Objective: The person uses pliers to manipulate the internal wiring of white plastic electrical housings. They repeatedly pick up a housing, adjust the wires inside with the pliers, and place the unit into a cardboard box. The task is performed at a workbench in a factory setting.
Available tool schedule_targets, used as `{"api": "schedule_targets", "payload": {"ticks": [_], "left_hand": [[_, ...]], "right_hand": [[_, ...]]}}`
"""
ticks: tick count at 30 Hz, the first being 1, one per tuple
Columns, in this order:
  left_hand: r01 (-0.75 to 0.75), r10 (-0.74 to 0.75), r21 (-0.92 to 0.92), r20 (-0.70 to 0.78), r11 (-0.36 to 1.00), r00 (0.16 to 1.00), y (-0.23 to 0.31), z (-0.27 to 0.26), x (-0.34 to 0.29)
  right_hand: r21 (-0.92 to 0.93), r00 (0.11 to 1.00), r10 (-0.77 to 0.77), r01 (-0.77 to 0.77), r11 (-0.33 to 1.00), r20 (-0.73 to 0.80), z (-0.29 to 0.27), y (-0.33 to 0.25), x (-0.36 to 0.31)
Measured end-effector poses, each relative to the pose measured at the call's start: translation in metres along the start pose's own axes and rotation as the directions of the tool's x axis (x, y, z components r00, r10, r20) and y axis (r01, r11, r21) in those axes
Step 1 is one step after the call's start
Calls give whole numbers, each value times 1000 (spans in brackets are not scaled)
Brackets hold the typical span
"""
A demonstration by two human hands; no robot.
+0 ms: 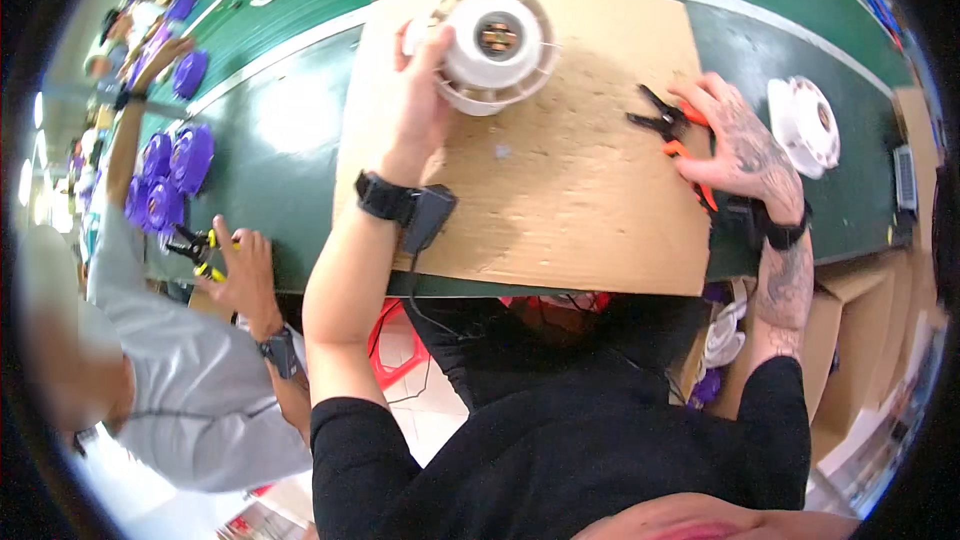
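Near you, your right hand (pixel 738 145) is on the pliers (pixel 662 123). Its fingers bend over the spread orange handles, but how tight they hold, you can't tell. The pliers slant, with black jaws apart and pointing away and left from those fingers. Farther out, your left hand (pixel 415 105) has its fingers closed on the near-left rim of the white round part (pixel 488 62). That part sits well left of your right fingers and a bit farther away.
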State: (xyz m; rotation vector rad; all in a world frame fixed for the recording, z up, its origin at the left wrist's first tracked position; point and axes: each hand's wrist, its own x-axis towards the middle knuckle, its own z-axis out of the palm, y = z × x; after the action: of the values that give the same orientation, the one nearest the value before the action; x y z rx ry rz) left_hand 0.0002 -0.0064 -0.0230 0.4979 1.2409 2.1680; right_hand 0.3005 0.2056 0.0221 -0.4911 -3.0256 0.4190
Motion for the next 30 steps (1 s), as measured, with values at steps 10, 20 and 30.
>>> {"api": "schedule_targets", "payload": {"ticks": [10, 20, 30], "left_hand": [[8, -7, 20, -19, 1000, 1000, 5, 6, -8], [-33, 30, 93, 26, 995, 999, 7, 4, -9], [90, -89, 44, -19, 995, 996, 8, 11, -14]], "right_hand": [[12, 986, 134, -136, 991, 99, -13, 40, -9], [306, 954, 287, -248, 919, -89, -9, 47, -2], [808, 916, 283, 70, 586, -285, 4, 40, 23]]}}
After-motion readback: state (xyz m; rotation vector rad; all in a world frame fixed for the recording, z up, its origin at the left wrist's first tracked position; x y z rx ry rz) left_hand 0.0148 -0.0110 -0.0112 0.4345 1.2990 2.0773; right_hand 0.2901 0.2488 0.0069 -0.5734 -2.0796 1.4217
